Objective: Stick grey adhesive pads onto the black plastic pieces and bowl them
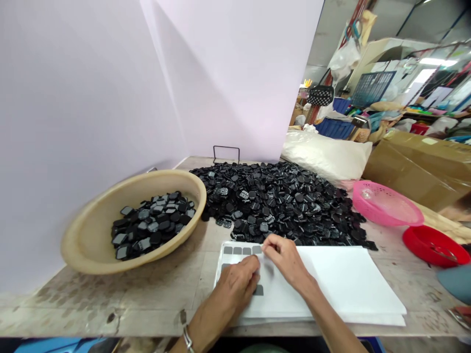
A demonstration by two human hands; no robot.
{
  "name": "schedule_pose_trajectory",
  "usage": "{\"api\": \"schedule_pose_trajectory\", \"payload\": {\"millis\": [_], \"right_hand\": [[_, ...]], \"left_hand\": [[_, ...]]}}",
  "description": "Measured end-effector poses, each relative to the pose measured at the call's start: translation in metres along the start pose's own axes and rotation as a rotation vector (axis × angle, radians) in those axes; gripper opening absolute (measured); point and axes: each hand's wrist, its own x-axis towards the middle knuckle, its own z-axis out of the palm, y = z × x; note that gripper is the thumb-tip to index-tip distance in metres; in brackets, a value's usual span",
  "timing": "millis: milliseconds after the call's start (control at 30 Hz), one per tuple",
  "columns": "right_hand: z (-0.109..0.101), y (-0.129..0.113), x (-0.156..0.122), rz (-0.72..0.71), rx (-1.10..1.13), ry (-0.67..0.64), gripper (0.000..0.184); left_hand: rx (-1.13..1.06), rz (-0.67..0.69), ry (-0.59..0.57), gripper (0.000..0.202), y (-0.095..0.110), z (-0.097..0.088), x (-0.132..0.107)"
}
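L hand (238,278), R hand (282,254): can't tell grip, fingertips unclear; white grey-patched paper sheet (281,300) nr pale worktop (158,301) front edge could skew if bumped.

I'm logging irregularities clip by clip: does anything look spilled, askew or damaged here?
Nothing looks plainly damaged. The black pieces heaped loose on the table resemble a spill, but may be deliberate. The white sheets are slightly askew: their near right corners don't line up. Dark blotches mark the table near the beige basin.
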Motion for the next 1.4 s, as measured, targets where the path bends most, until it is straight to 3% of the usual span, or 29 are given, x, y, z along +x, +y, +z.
{"api": "schedule_pose_trajectory", "payload": {"millis": [100, 167, 267, 433, 567, 733, 933, 1133, 1400], "right_hand": [[-0.013, -0.001, -0.009, 0.015, 0.146, 0.011, 0.024], [-0.020, -0.001, -0.020, 0.075, 0.283, 0.003, 0.023], [-0.023, 0.001, -0.040, 0.209, 0.473, -0.029, 0.022], [-0.014, 0.013, -0.065, 0.362, 0.558, 0.036, 0.028], [-0.010, 0.021, -0.071, 0.409, 0.576, 0.048, 0.029], [-0.010, 0.019, -0.067, 0.368, 0.546, 0.066, 0.029], [-0.011, 0.019, -0.066, 0.376, 0.550, 0.085, 0.029], [-0.011, 0.018, -0.067, 0.381, 0.553, 0.087, 0.031], [-0.012, 0.015, -0.069, 0.355, 0.551, 0.097, 0.031]], "left_hand": [[-0.127, -0.093, 0.062, 0.014, -0.002, -0.011, -0.002], [-0.169, -0.179, 0.173, 0.017, -0.009, -0.025, 0.002], [-0.045, -0.293, 0.265, 0.022, -0.030, -0.047, 0.017], [0.095, -0.337, 0.097, 0.017, -0.070, -0.062, 0.054], [0.164, -0.361, 0.056, 0.016, -0.080, -0.059, 0.075], [0.227, -0.391, 0.052, 0.014, -0.078, -0.063, 0.085], [0.258, -0.390, 0.073, 0.006, -0.072, -0.064, 0.079], [0.250, -0.349, 0.161, 0.027, -0.050, -0.066, 0.077], [0.216, -0.163, 0.009, 0.025, -0.017, -0.032, 0.106]]}}
